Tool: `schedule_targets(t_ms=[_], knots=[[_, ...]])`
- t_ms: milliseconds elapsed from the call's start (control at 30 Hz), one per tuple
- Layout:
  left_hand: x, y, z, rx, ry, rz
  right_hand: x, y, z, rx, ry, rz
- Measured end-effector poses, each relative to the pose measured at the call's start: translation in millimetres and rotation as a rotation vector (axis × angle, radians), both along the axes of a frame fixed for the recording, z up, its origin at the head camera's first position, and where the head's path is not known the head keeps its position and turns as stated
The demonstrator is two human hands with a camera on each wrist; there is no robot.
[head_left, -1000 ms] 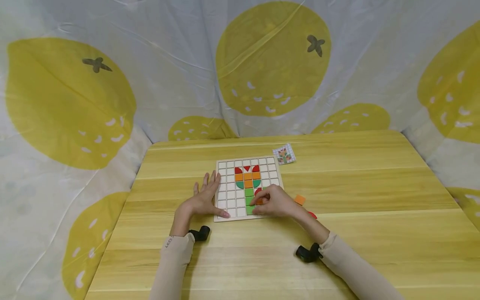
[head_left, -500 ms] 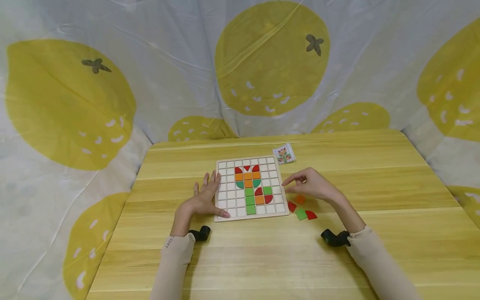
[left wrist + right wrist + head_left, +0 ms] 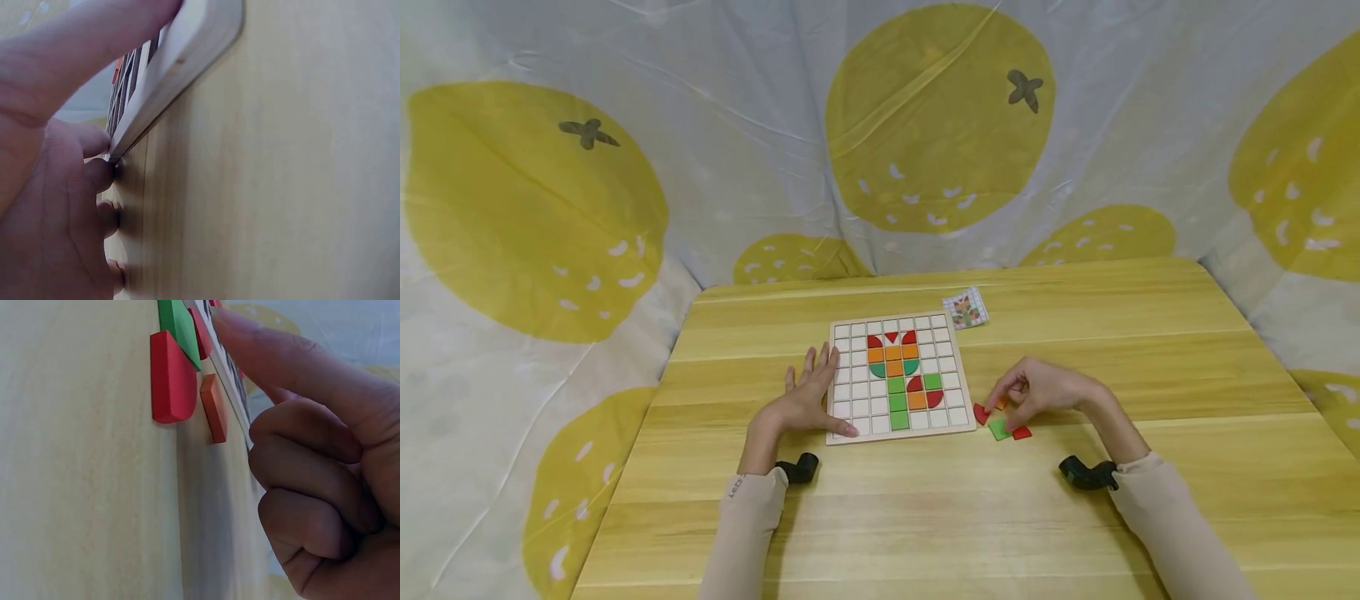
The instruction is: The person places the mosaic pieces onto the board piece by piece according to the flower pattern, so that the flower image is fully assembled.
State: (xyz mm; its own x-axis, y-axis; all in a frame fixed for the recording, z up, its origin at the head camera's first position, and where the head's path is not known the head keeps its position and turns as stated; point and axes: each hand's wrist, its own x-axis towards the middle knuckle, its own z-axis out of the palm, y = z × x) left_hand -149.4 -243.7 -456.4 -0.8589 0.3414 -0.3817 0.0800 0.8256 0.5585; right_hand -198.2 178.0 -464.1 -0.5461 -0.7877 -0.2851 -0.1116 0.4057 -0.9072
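Red, green and orange loose pieces lie just under your right hand [image 3: 1037,392], which a second ago was over the near right cells of the grid board [image 3: 893,379] and half a second ago hung higher, beside the board's right edge. It has now dropped onto the little pile on the tabletop [image 3: 1075,508]. In the right wrist view the forefinger reaches out over the pieces while the other fingers [image 3: 312,481] are curled in on themselves, and you grip nothing. The orange square [image 3: 214,407] lies closest to them, the red quarter-round [image 3: 172,378] just beyond it, the green square [image 3: 178,324] overlapping the red one's far end, and another red piece [image 3: 981,413] sits nearest the board.

The cells you left now show an orange square and a red quarter piece next to the green stem, so that placement looks finished and you are choosing the next piece.

Your left hand [image 3: 808,396] has not moved: its fingers lie straight, pressed against the board's left edge, with the thumb on the near corner, steadying it. Beyond the board's far right corner lies the small pattern card [image 3: 966,309].
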Motion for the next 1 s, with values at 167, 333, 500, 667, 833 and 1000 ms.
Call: schedule_targets(t_ms=[167, 333, 500, 667, 833, 1000], knots=[[0.2, -0.6, -0.3, -0.003, 0.002, -0.006, 0.4, -3.7, -1.2, 0.024, -0.023, 0.014], [0.0, -1.0, -1.1, -0.007, 0.005, -0.007, 0.3, -5.1, -1.0, 0.039, -0.004, -0.002], [-0.6, -0.2, -1.1, -0.007, 0.0, -0.008, -1.3, -2.3, -0.8, 0.083, 0.07, -0.094], [-1.1, 0.0, -1.2, -0.008, -0.004, -0.006, -6.2, 4.1, -1.5, 0.071, 0.129, -0.216], [-1.4, -0.2, -1.3, -0.007, -0.001, -0.004, -10.2, 11.8, -1.3, 0.069, 0.136, -0.274], [-1.4, -0.4, -1.9, -0.005, -0.002, -0.005, -11.0, 18.0, -1.7, 0.044, 0.116, -0.214]])
